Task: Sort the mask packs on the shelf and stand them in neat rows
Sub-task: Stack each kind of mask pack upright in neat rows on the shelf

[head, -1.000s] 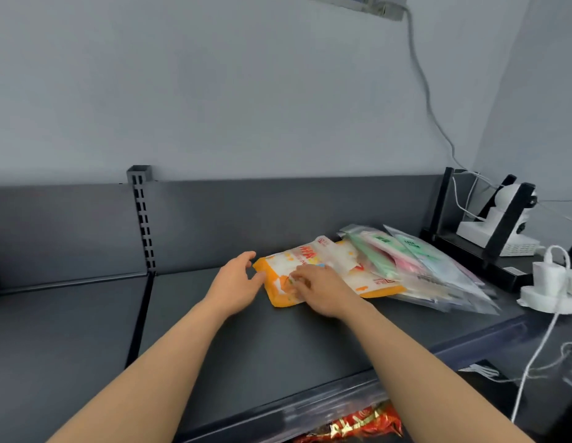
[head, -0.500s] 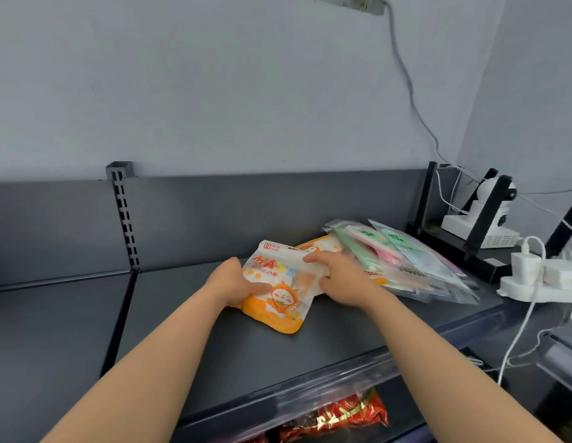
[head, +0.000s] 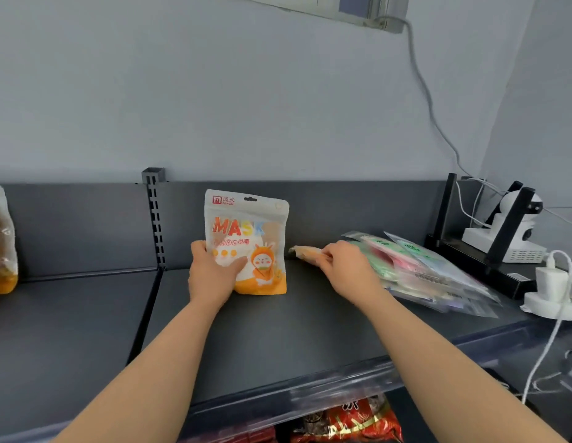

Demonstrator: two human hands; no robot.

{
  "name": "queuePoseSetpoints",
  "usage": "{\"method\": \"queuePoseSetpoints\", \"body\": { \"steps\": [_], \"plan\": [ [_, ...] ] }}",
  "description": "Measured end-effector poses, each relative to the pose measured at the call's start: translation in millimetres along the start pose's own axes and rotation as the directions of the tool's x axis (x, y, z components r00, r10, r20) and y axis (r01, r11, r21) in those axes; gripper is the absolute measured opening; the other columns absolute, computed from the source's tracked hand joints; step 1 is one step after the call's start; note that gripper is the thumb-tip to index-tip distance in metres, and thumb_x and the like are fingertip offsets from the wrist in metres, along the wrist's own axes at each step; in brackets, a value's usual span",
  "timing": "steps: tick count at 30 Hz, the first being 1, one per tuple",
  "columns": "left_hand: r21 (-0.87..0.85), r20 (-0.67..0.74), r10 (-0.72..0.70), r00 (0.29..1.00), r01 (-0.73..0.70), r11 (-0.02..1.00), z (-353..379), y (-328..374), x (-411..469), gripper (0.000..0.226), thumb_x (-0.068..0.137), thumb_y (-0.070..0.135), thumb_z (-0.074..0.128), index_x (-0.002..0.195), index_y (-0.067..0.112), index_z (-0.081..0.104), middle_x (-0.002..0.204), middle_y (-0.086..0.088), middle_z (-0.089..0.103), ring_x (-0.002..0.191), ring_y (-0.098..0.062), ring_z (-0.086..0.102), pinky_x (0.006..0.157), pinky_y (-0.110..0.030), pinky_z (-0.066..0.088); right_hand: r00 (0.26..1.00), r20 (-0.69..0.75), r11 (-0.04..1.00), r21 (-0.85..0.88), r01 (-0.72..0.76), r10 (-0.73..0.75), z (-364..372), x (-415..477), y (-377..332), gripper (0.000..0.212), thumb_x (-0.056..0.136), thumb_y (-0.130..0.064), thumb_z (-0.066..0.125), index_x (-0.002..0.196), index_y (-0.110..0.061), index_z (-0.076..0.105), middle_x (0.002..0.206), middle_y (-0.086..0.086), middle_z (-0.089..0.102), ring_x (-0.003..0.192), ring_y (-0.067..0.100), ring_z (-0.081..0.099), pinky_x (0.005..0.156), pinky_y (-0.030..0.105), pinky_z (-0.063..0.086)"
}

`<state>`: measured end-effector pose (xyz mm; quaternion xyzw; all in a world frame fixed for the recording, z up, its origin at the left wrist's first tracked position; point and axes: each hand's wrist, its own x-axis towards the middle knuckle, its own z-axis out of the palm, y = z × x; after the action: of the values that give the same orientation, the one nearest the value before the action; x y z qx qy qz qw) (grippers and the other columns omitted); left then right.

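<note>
Orange-and-white glossy film is forming the mask pack (head: pixel 249 231), a flat rectangular pouch with rounded upper corners. It is standing upright on the dark grey shelf (head: pixel 278 330), close in front of the back panel (head: pixel 358 212).

The left hand (head: pixel 212 276) is gripping the lower left part of this pouch. The thumb is lying across the printed front and the fingers are curling round the left edge.

The right hand (head: pixel 345 270) is reaching to the right with bent fingers. It is pinching the end of a second orange pack (head: pixel 305 251), which is lying low at the left edge of the pile (head: pixel 432 276). Motion blur is hiding the exact finger placement.

The pile is lying flat on the right part of the shelf. It is made of thin translucent pouches in green, pink and pale blue, overlapping in a fan.

The shelf surface is showing a smooth matte finish. A slotted upright (head: pixel 155 219) is dividing the back panel. A white camera (head: pixel 515 231) and a white adapter (head: pixel 550 279) are sitting at the far right. Red foil packets (head: pixel 358 420) are showing below the shelf edge.
</note>
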<state>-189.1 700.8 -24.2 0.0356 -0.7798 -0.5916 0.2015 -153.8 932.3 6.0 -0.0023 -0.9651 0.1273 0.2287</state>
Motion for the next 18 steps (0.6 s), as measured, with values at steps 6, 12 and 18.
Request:
{"method": "queuePoseSetpoints", "body": {
  "steps": [6,12,18],
  "plan": [
    [-0.233,0.007,0.08,0.997,-0.076,0.969,2.5,4.4,-5.1,0.037,0.089,0.01,0.066,0.118,0.018,0.043,0.116,0.003,0.057,0.101,-0.015,0.06,0.068,-0.02,0.048,0.984,0.007,0.947,0.271,-0.172,0.176,-9.6,32.0,-35.9,0.031,0.095,-0.037,0.046,0.073,-0.016,0.048,0.079,0.004,0.056,0.075,0.025,0.053,0.06,0.035,0.038],
    [-0.286,0.152,0.183,0.971,-0.135,0.949,3.2,-1.6,-7.4,0.019,0.099,0.019,0.054,0.117,0.025,0.055,0.109,0.008,0.064,0.104,-0.01,0.063,0.077,-0.021,0.051,0.891,0.223,0.61,0.661,-0.437,0.396,1.6,54.1,-47.7,0.024,0.094,-0.028,0.052,0.1,-0.007,0.062,0.095,0.01,0.064,0.091,0.027,0.061,0.08,0.037,0.051],
    [-0.193,0.316,0.26,0.913,-0.206,0.959,2.1,1.7,-7.8,0.031,0.094,0.049,0.052,0.122,0.035,0.054,0.117,0.018,0.061,0.109,-0.006,0.06,0.085,-0.025,0.051,0.829,0.387,0.36,0.766,-0.533,0.403,17.3,59.9,-58.0,0.014,0.092,-0.021,0.058,0.097,-0.008,0.061,0.1,0.014,0.069,0.095,0.029,0.067,0.089,0.043,0.055]
  ]
}}
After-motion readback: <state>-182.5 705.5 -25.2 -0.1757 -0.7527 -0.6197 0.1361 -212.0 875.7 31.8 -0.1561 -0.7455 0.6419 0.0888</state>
